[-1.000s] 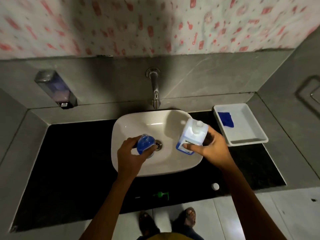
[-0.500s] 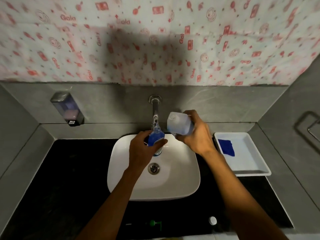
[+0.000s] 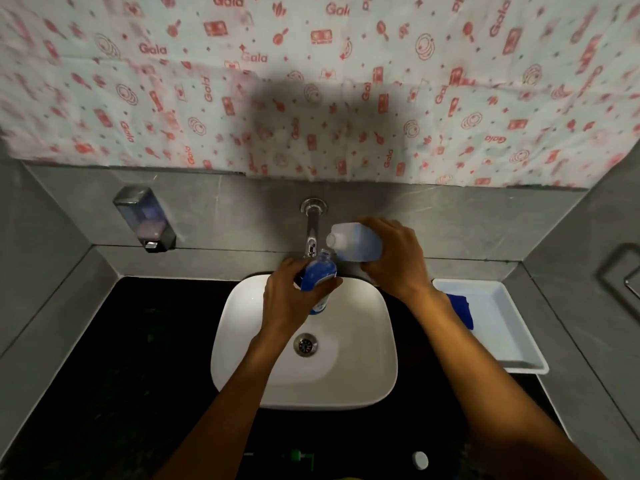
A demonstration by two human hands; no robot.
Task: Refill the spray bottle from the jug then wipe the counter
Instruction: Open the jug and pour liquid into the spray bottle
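My left hand (image 3: 289, 301) grips a small blue spray bottle (image 3: 319, 276) with its neck uncapped, held over the back of the white basin (image 3: 363, 375). My right hand (image 3: 394, 258) holds a translucent white jug (image 3: 353, 241) tipped on its side, its open mouth just above and right of the bottle's neck. I cannot see liquid flowing. A green spray head (image 3: 300, 456) and a white cap (image 3: 420, 460) lie on the black counter (image 3: 138, 358) near the front edge. A blue cloth (image 3: 462, 308) lies in a white tray (image 3: 512, 341) to the right.
A chrome tap (image 3: 312, 230) juts from the grey wall right behind the bottle. A soap dispenser (image 3: 145, 220) hangs on the wall at left. A patterned white sheet (image 3: 311, 81) covers the wall above. Grey ledges border the counter on both sides.
Both hands rose from low over the basin to just under the tap. The jug went from upright to tipped sideways, mouth toward the bottle. My view lifted toward the wall.
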